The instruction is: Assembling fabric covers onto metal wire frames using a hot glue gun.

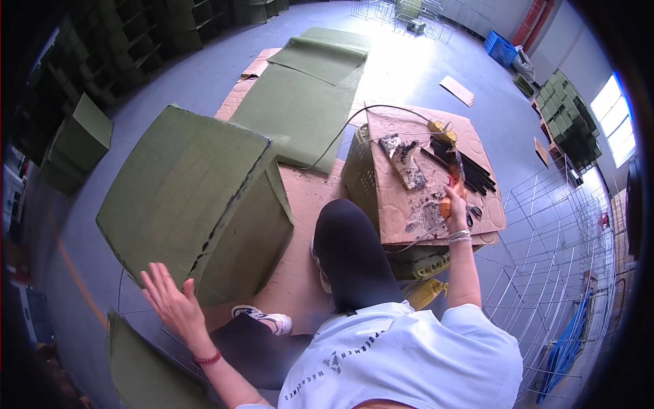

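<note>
1. My left hand (pixel 170 300) is spread wide open, holding nothing, just beside the green fabric box (pixel 197 198).
2. My right hand (pixel 455 204) is closed around an orange glue gun (pixel 446 202) on the cardboard sheet (pixel 436 170).
3. Green fabric panels (pixel 306 88) lie beyond.

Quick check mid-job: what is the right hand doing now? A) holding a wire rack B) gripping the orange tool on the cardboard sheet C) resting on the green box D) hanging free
B: the right hand is closed around the orange tool over the cardboard sheet.
</note>
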Action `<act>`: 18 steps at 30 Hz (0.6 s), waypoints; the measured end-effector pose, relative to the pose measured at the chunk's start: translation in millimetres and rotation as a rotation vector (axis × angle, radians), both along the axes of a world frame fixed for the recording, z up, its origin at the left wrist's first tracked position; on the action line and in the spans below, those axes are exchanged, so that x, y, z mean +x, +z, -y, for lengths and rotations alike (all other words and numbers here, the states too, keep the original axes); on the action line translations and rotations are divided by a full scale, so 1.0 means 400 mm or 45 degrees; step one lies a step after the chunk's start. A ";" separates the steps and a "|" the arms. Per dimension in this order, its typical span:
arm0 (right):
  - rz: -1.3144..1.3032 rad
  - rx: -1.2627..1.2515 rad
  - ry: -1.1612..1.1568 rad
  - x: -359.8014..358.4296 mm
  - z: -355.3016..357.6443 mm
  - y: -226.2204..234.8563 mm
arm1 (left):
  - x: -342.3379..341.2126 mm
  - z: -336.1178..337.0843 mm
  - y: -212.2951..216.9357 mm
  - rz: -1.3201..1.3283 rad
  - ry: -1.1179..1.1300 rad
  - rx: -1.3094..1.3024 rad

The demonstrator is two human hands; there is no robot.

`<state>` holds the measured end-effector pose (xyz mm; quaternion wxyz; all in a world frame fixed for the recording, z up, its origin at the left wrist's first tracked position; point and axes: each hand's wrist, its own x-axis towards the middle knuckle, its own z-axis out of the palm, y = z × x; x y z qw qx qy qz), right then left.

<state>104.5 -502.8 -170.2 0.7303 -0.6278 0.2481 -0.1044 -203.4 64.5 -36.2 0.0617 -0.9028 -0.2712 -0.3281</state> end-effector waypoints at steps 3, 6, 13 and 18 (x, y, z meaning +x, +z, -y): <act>-0.101 -0.165 0.017 -0.024 -0.002 -0.021 | 0.005 0.003 -0.001 -0.310 0.060 0.032; -0.062 -0.327 0.070 -0.009 -0.048 -0.050 | -0.024 0.004 0.081 0.358 -0.034 0.312; -0.153 -0.608 0.268 0.059 -0.111 -0.158 | 0.024 0.041 0.014 -0.523 0.165 0.181; -0.231 -0.950 0.223 0.077 -0.145 -0.166 | 0.067 0.075 0.028 -0.265 0.058 0.133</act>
